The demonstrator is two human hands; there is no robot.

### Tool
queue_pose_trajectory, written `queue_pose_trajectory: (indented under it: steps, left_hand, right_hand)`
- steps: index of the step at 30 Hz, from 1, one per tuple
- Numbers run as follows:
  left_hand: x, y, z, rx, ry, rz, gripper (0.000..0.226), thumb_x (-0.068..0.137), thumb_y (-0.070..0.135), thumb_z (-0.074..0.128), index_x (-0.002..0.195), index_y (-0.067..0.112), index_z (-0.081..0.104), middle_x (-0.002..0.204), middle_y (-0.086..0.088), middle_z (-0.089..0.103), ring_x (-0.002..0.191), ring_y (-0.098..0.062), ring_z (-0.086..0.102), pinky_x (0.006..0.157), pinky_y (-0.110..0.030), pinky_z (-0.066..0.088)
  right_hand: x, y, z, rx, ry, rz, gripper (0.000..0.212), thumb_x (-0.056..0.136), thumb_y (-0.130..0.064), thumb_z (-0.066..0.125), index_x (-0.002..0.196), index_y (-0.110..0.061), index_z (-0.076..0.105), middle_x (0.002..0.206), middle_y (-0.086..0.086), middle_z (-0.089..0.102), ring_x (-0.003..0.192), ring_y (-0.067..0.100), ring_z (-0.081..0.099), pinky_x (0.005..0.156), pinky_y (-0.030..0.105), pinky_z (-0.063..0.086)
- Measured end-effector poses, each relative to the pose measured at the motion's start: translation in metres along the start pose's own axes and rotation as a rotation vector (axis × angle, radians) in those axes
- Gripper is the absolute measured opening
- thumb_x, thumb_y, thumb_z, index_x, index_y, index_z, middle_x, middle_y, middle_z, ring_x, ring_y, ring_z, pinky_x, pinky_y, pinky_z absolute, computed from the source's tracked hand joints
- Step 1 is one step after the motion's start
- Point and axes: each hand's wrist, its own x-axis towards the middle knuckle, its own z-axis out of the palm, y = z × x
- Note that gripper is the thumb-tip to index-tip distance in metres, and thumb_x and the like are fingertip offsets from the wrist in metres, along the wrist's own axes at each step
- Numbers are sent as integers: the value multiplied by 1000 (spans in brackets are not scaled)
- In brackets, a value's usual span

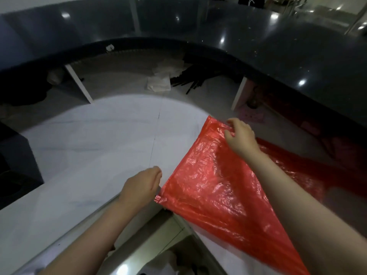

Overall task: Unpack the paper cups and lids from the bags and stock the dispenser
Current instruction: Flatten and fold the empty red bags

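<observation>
You have the red plastic bag (214, 187) spread flat and slack across the right side of the white tabletop (89, 139), and it looks empty or close to it; no cups, lids or dispenser show in this view. Your right hand (241, 136) pinches the far corner of the bag between curled fingers and thumb. Your left hand (142, 188) is curled at the near corner, where the plastic bunches into a small knot against your palm, so it seems to be gripping that corner, though the fingertips themselves are hidden.

Judging by this, you are flattening or folding the emptied bag. Keep both corners taut along the edge between your hands so the film does not sag and trap air. Pull evenly; this thin plastic will likely stretch or tear if one hand jerks. Lay it down on the tabletop before you let go, since it could slide off the near edge. Beyond it, under the dark curved counter (278, 46), white papers (158, 84) lie on a lower shelf; leave them be.
</observation>
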Motion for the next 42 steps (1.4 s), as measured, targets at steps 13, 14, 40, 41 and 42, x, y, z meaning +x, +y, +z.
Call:
queue_pose_trajectory:
  steps: [13, 14, 40, 41, 42]
  left_hand:
    - [24, 68, 53, 206, -163, 517, 74, 94, 72, 7, 152, 34, 32, 162, -4, 26, 149, -29, 23, 121, -49, 15]
    - [24, 68, 57, 236, -169, 506, 77, 91, 76, 4, 155, 38, 23, 165, -2, 16, 151, -27, 15, 122, -48, 8]
    - [43, 35, 42, 10, -152, 862, 62, 95, 71, 30, 144, 36, 43, 151, 13, 38, 139, -13, 31, 115, -50, 29]
    - [42, 28, 40, 17, -155, 886, 60, 94, 72, 33, 141, 36, 45, 149, 14, 41, 136, -11, 33, 114, -47, 31]
    - [41, 22, 39, 22, -169, 902, 61, 92, 74, 37, 140, 37, 45, 147, 14, 41, 135, -9, 33, 113, -44, 31]
  right_hand:
    - [-215, 25, -3, -36, -70, 1, 45, 98, -48, 43, 137, -29, 54, 143, -6, 50, 134, 15, 41, 119, 32, 15]
    - [-222, 30, -1, -98, -88, 12, 53, 97, -54, 36, 141, -28, 50, 150, -4, 44, 140, 18, 36, 120, 32, 7]
    - [-307, 113, -11, -260, 24, -12, 57, 89, -62, 54, 129, -22, 59, 137, -2, 55, 127, 19, 49, 110, 43, 38]
    - [-311, 112, -11, -260, -18, -10, 62, 87, -67, 53, 131, -24, 57, 140, -4, 53, 130, 18, 47, 112, 41, 36]
    - [-315, 112, -10, -260, -58, -7, 67, 85, -71, 53, 134, -26, 54, 142, -6, 50, 132, 17, 44, 114, 38, 32]
